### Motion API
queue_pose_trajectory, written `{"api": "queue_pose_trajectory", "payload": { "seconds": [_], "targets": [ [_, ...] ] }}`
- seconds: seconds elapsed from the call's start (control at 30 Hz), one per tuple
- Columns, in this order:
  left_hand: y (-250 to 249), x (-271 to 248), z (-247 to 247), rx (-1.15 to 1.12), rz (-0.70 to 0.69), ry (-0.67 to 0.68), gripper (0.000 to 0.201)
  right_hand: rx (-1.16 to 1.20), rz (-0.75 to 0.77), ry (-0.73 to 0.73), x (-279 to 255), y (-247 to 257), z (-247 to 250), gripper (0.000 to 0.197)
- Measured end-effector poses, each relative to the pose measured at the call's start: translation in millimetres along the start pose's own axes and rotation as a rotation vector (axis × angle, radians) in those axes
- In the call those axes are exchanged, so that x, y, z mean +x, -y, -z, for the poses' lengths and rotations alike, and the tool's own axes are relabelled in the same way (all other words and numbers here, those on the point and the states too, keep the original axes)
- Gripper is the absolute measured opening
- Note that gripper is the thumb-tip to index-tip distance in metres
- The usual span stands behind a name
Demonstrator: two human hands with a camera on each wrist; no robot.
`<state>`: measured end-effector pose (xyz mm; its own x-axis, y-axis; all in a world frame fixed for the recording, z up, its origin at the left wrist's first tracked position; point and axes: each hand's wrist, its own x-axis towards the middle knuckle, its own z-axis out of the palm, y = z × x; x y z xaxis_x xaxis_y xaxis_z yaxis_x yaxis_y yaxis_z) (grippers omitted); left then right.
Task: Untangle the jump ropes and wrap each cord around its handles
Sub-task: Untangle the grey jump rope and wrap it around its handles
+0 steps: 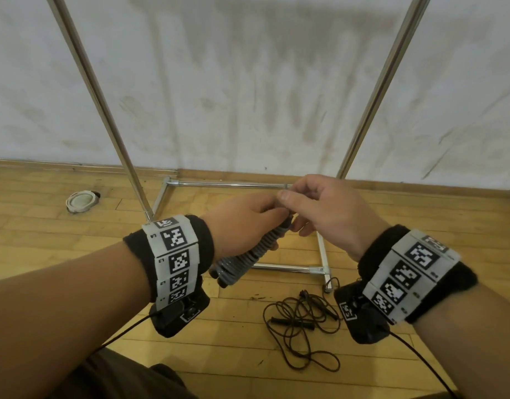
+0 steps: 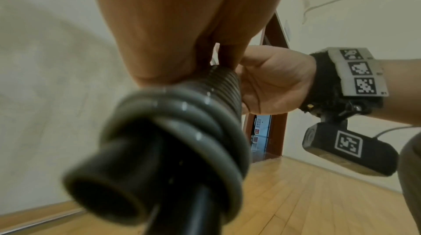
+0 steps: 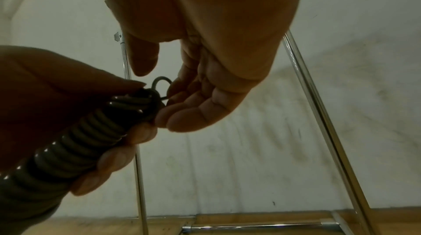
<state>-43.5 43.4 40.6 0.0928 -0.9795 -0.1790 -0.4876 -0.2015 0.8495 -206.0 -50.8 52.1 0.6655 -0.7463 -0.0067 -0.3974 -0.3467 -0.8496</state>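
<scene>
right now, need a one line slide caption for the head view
Left hand grips the grey rope wound around its handles while the right hand tucks its end; a black rope lies tangled on the floor.

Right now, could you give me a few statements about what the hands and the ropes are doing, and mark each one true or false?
1. The left hand grips a grey jump rope whose cord is coiled round its handles. True.
2. The right hand hangs idle, away from the rope. False: its fingers pinch a small loop of the grey cord at the top end of the bundle.
3. A black jump rope lies loose and tangled on the wooden floor. True.
4. The black rope is already wound round its handles. False: its cord sprawls in open loops on the floor.
5. A metal rack stands against the wall behind the hands. True.
</scene>
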Motion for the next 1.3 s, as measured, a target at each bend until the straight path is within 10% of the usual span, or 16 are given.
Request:
{"api": "queue_pose_trajectory", "payload": {
  "seconds": [0.17,0.43,0.93,1.3],
  "targets": [
    [-2.0,2.2,-2.6,0.144,0.006,-0.038,0.018,-0.221,0.08,-0.052,0.6,1.9,-1.0,0.021],
    [1.9,10.1,1.5,-0.279,-0.005,-0.013,0.02,-0.053,0.076,-0.121,0.9,5.7,9.0,0.019],
    [-15.9,8.7,10.9,-0.076,-0.136,-0.12,0.014,0.077,0.086,-0.179,2.7,18.6,17.6,0.02],
    [-109.9,-8.2,114.4,-0.104,-0.302,-0.326,0.012,0.211,0.261,-0.248,18.9,124.8,44.0,0.016]
  ]
}}
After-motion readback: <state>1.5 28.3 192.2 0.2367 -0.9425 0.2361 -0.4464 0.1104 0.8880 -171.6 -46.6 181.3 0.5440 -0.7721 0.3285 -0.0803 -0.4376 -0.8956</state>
